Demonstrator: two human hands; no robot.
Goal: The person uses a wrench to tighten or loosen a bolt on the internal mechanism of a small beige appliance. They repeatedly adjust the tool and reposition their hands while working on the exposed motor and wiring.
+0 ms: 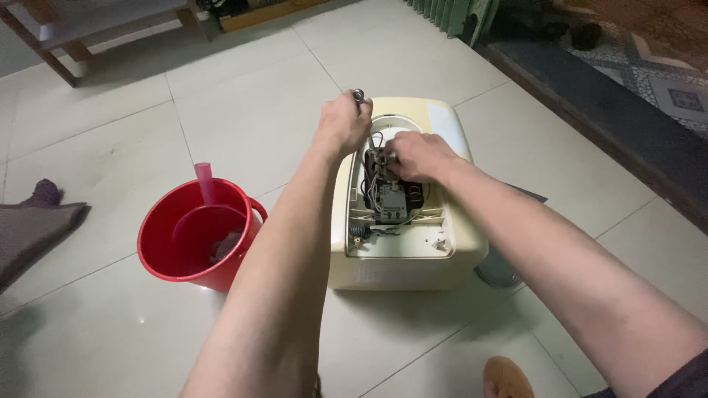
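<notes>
A cream-coloured box-shaped appliance (413,262) lies on the tiled floor with its cover off. Wires and a grey electrical block (389,200) show inside. My left hand (343,121) is closed around a slim metal tool (358,95) at the far left edge of the opening. My right hand (417,156) rests on the wiring at the top of the open compartment, fingers pinched among the wires. What the fingertips grip is hidden.
A red bucket (158,254) with a pink dipper (205,184) stands left of the appliance. A dark cloth (33,221) lies at the far left. A wooden table leg (63,55) is at the back left, a dark doormat (612,110) at the right.
</notes>
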